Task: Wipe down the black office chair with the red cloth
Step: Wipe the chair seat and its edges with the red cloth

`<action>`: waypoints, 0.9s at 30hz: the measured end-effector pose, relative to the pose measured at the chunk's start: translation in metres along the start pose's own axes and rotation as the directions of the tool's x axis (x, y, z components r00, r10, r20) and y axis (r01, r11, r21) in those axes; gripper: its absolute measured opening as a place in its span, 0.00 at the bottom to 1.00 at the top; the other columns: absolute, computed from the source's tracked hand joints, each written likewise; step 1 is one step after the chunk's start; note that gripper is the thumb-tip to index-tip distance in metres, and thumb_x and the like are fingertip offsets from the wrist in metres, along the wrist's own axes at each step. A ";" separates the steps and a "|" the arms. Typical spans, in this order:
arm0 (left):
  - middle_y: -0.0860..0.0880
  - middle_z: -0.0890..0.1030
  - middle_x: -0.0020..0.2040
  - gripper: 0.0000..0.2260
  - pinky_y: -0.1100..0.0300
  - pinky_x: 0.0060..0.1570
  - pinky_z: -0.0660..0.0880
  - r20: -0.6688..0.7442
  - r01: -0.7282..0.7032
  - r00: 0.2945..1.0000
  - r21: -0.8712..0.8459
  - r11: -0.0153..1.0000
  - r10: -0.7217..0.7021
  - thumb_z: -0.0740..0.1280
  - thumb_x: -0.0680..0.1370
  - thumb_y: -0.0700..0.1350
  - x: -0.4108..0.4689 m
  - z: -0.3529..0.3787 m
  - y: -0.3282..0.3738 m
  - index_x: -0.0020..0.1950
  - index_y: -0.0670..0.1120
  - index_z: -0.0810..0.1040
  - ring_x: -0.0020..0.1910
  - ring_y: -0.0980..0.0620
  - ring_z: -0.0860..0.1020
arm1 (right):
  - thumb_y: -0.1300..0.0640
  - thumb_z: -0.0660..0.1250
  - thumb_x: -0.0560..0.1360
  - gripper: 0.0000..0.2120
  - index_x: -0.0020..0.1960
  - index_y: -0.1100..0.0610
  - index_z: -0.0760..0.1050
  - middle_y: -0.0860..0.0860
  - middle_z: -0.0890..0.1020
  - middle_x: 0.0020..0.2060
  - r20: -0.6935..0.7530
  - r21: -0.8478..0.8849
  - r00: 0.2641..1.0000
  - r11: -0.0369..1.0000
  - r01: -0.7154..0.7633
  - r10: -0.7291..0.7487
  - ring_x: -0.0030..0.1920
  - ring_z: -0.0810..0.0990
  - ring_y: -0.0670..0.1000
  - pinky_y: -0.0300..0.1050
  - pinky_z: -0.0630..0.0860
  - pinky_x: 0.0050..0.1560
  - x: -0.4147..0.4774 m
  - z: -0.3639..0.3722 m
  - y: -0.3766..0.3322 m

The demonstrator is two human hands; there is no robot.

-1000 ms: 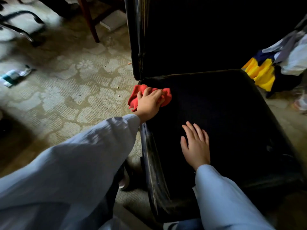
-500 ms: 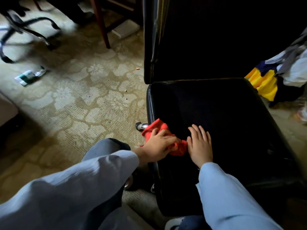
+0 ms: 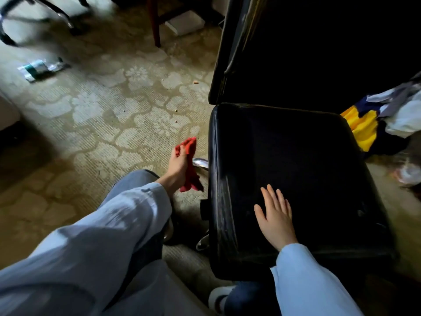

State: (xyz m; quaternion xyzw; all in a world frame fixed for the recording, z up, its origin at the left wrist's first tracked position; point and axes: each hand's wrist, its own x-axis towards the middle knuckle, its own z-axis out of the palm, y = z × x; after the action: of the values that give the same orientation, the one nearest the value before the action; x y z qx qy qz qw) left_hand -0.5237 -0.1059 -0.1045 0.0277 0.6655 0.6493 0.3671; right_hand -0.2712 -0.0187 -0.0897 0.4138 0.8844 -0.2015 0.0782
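Our left hand (image 3: 178, 166) grips the crumpled, nubby red cloth (image 3: 189, 147) above the patterned carpet (image 3: 109, 115), just left of the black office chair (image 3: 296, 160), on whose smooth, scuffed, squarish seat our right hand (image 3: 276, 216) lies flat with fingers spread.

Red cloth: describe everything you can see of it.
The red cloth is a small, soft-looking rag, crumpled and bunched. The left hand grips it around the middle, so one wad sticks out past the fingers and a loose tail hangs below the palm. It is held above the patterned carpet, beside the left edge of the black chair seat and off it. Whether it brushes the chrome part next to it cannot be told.
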 end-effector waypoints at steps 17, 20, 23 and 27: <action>0.54 0.75 0.45 0.09 0.73 0.48 0.68 0.082 -0.057 0.995 0.035 0.998 0.054 0.56 0.82 0.39 -0.061 0.028 -0.070 0.47 0.52 0.68 0.44 0.64 0.73 | 0.43 0.51 0.80 0.33 0.76 0.50 0.35 0.47 0.34 0.75 0.259 -0.069 0.964 0.996 -0.049 0.066 0.74 0.31 0.50 0.49 0.31 0.71 0.001 -0.003 -0.008; 0.53 0.75 0.44 0.08 0.65 0.50 0.68 0.127 -0.004 0.992 0.104 0.995 -0.009 0.56 0.82 0.41 -0.077 0.018 -0.075 0.46 0.51 0.68 0.43 0.59 0.73 | 0.43 0.51 0.80 0.33 0.76 0.49 0.35 0.47 0.35 0.75 0.248 -0.086 0.966 0.995 -0.058 0.078 0.74 0.31 0.51 0.50 0.32 0.71 0.001 0.000 -0.009; 0.50 0.77 0.45 0.06 0.56 0.53 0.68 0.146 0.039 0.987 0.213 0.976 -0.072 0.57 0.82 0.42 -0.085 0.011 -0.078 0.46 0.51 0.69 0.46 0.52 0.75 | 0.43 0.52 0.80 0.33 0.76 0.48 0.36 0.47 0.35 0.75 0.220 -0.079 0.972 0.995 -0.064 0.080 0.74 0.31 0.51 0.50 0.32 0.71 0.003 0.003 -0.010; 0.46 0.79 0.52 0.07 0.57 0.52 0.69 0.186 0.017 0.975 0.492 0.871 -0.124 0.58 0.82 0.47 -0.084 0.002 -0.070 0.58 0.48 0.70 0.51 0.47 0.76 | 0.41 0.48 0.80 0.31 0.76 0.48 0.35 0.47 0.35 0.75 0.196 -0.095 0.971 0.988 -0.121 0.138 0.74 0.31 0.51 0.51 0.32 0.72 0.006 0.008 -0.019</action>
State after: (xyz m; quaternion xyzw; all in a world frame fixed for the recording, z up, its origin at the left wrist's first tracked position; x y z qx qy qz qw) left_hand -0.4305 -0.1582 -0.1281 0.1636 0.7651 0.4403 0.4405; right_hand -0.2897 -0.0286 -0.0936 0.4445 0.8505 -0.2003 0.1974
